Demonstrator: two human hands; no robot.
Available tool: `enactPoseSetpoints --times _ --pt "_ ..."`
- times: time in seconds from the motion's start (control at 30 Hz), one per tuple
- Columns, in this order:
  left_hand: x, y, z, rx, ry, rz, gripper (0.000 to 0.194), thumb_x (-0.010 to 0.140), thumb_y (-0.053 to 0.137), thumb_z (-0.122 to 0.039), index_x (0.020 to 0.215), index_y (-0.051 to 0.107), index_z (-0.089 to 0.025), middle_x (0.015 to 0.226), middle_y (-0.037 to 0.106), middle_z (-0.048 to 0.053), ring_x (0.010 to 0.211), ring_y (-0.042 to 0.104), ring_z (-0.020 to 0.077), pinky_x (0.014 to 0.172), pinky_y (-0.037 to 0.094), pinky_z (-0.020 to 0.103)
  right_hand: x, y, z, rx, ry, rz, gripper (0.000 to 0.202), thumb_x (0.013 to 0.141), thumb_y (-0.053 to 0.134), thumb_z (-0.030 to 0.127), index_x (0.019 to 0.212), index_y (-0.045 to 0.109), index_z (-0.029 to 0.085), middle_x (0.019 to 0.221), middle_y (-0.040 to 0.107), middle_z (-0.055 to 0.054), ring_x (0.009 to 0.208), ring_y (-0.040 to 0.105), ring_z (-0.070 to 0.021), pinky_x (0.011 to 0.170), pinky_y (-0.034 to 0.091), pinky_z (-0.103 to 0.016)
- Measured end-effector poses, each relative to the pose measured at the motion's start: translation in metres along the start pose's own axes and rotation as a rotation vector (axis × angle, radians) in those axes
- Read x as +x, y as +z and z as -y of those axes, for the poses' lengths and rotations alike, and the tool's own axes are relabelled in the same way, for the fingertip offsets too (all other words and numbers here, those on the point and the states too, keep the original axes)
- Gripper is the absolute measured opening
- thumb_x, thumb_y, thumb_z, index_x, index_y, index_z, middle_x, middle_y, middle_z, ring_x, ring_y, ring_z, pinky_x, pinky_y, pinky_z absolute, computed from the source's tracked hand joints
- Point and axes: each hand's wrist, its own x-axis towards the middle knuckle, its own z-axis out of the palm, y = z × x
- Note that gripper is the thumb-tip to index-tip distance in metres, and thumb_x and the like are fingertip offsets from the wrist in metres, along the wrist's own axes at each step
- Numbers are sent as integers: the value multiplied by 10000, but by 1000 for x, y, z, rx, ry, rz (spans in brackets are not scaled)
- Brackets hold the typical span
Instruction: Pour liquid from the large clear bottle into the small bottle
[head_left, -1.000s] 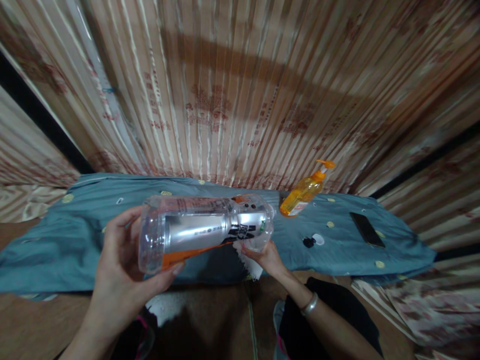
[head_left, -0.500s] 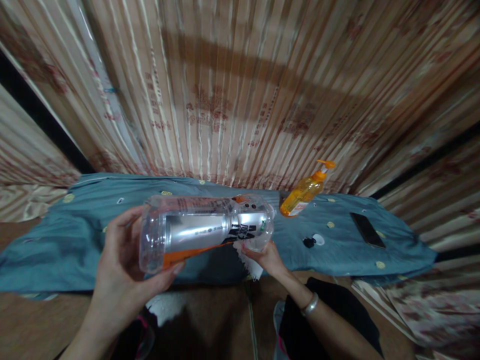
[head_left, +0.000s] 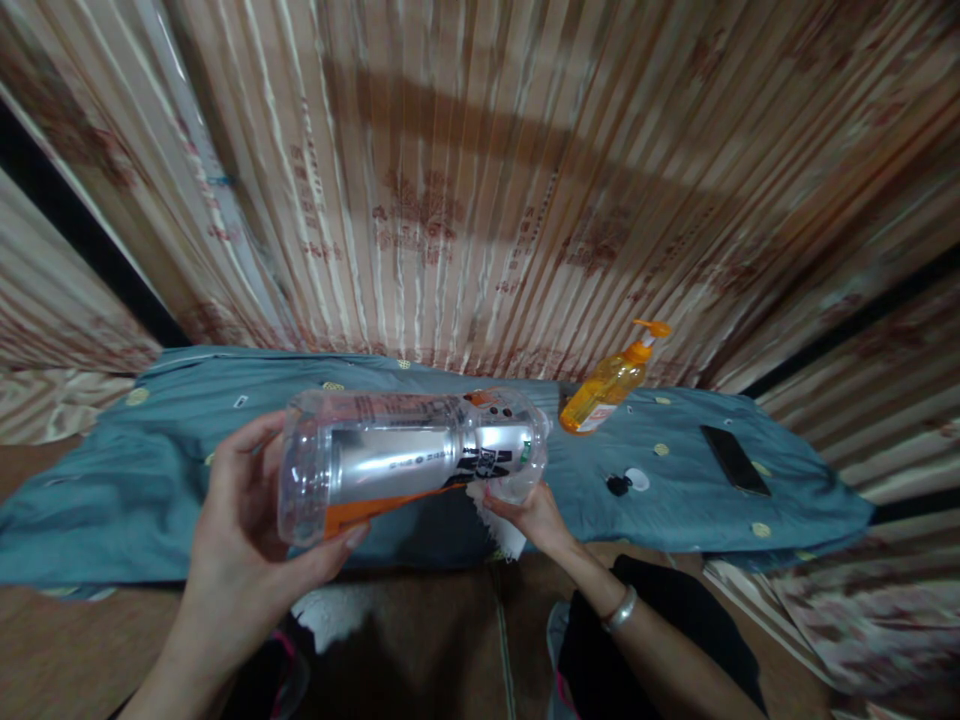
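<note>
A large clear plastic bottle (head_left: 405,460) with a silver, black and orange label lies sideways in the air, its base to the left and its neck to the right. My left hand (head_left: 251,530) is wrapped round the base end, thumb along the near side. At the neck end, my right hand (head_left: 536,515) is closed on a crumpled white tissue (head_left: 501,525), which hangs down below the bottle. The right fingers are partly hidden behind the bottle, and I cannot tell whether they also grip it.
On the teal patterned cloth (head_left: 187,440) stands an orange pump bottle (head_left: 604,390), with a small black-and-white item (head_left: 626,482) nearer me and a dark phone (head_left: 735,460) at the right. Pleated curtains (head_left: 450,200) hang behind. A white patch (head_left: 330,615) shows on the floor.
</note>
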Motion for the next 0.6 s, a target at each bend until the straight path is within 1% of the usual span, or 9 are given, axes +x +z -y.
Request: enactPoseSetpoints --times 0.1,0.23,0.27,0.37,0.5,0.6 --pt "1 0 -3 -15 -12 -16 750 589 887 -333 1262 558 -304 1157 747 37 1003 753 245 725 656 319 0 0 0 -5 9 1 214 692 808 365 824 720 221 842 781 -54 760 724 -269 724 583 -378" --pt "4 4 -11 -77 -66 -90 705 524 899 -308 1165 606 -289 1117 750 25 968 748 228 711 644 289 0 -1 1 -2 -5 11 203 699 807 375 804 725 221 834 785 -52 752 724 -268 721 582 -381" --pt "5 4 -12 -78 -73 -86 700 514 900 -295 1152 610 -291 1116 750 24 970 747 228 711 643 288 0 -1 1 -4 -10 13 203 703 804 377 805 727 220 832 785 -51 747 725 -266 727 581 -384" --pt "4 7 -12 -79 -76 -77 719 499 902 -276 1156 613 -306 1113 752 16 979 745 232 715 642 291 0 -1 1 -12 -4 19 222 701 801 387 821 726 215 846 786 -55 764 727 -269 747 578 -394" --pt "2 9 -9 -136 -108 -142 724 494 900 -289 1164 626 -299 1100 756 16 955 744 224 694 636 282 0 -1 1 1 7 22 254 702 802 397 861 726 215 878 787 -57 790 733 -270 770 586 -401" --pt "0 8 -9 -103 -95 -121 720 506 899 -283 1169 619 -293 1104 754 16 974 742 219 726 633 281 0 -1 1 -5 -3 19 246 711 798 382 878 728 216 887 788 -59 798 736 -268 788 587 -401"
